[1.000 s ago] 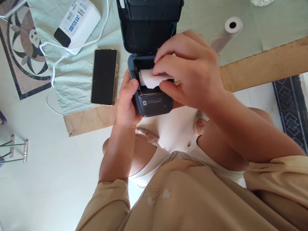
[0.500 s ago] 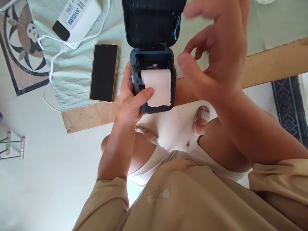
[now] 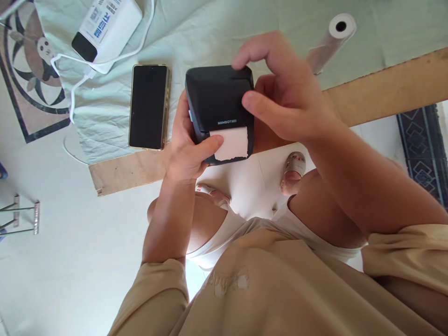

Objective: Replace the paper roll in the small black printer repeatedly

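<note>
A small dark label printer (image 3: 217, 100) sits at the table's near edge with its lid down. A torn strip of white paper (image 3: 233, 144) sticks out from under the lid at the front. My left hand (image 3: 187, 149) grips the printer's left side, and its thumb presses on the paper's left edge. My right hand (image 3: 280, 91) hovers at the printer's right side, fingers curled and apart, the index finger over the lid's far corner and the thumb close to its right edge. That hand holds nothing.
A black phone (image 3: 147, 106) lies left of the printer on a pale green cloth (image 3: 196, 37). A white power bank (image 3: 105, 25) with a white cable lies at the far left. A paper roll (image 3: 332, 39) rests at the far right. My knees and sandalled feet show below the wooden table edge (image 3: 385, 93).
The printer's lid, standing open before, is now down over the paper. My right hand let go of the paper, rose, then came down onto the lid. My left thumb moved onto the paper.
</note>
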A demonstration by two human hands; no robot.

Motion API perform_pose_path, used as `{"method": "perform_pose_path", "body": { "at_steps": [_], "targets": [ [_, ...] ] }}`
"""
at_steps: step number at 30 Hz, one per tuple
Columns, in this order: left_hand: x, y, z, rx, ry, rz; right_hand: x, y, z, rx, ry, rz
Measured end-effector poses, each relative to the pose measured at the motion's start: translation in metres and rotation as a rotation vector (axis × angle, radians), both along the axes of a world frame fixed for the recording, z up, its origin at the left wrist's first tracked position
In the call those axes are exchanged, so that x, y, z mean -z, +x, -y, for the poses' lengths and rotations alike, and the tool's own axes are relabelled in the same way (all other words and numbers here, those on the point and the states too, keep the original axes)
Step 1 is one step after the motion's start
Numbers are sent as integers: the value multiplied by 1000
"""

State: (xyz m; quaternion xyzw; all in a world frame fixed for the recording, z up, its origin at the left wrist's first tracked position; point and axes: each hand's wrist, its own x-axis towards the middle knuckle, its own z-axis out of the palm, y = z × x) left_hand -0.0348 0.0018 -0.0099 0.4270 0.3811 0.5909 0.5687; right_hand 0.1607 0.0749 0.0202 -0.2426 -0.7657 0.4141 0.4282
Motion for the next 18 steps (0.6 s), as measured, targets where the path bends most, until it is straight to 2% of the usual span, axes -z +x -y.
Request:
{"method": "perform_pose_path", "body": {
  "at_steps": [5,10,18],
  "targets": [
    [-7,8,-1,-2,3,76,14,2,-4,-125,-202,63],
    [-9,10,0,-30,-58,26,21,2,-7,-132,-212,88],
    [-12,6,-1,-6,-81,-16,18,2,0,-58,-189,169]
  ]
}}
